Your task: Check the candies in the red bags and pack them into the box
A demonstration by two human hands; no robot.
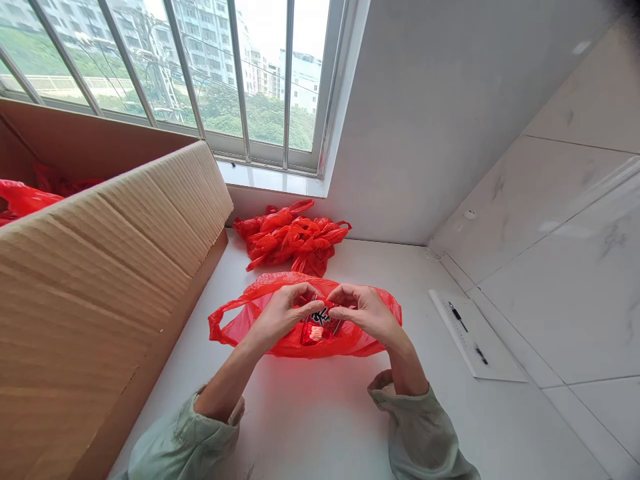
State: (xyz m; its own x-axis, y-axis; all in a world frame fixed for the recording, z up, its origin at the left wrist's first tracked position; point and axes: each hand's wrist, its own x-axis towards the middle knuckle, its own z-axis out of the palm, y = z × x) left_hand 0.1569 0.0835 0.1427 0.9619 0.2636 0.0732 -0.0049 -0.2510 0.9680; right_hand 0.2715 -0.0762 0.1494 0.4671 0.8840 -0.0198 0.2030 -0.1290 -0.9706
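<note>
A red plastic bag (270,288) lies spread on the white surface, its handle loop out to the left. At the middle of the bag is a shiny red packet (316,333) with black-and-white lettering. My left hand (290,308) pinches the packet's upper left part between thumb and fingers. On the other side, my right hand (361,310) has its thumb and fingers closed at the upper right part. The fingertips are close together and cover some of the packet. Whether the packet rests on the bag or is lifted slightly, I cannot tell.
Several knotted red plastic bags (293,237) are heaped behind, against the wall. A large cardboard box (115,267) with red bags inside stands at the left. To the right, a pen (459,317) lies on a white sheet (470,347) beside the tiled wall. A barred window is behind.
</note>
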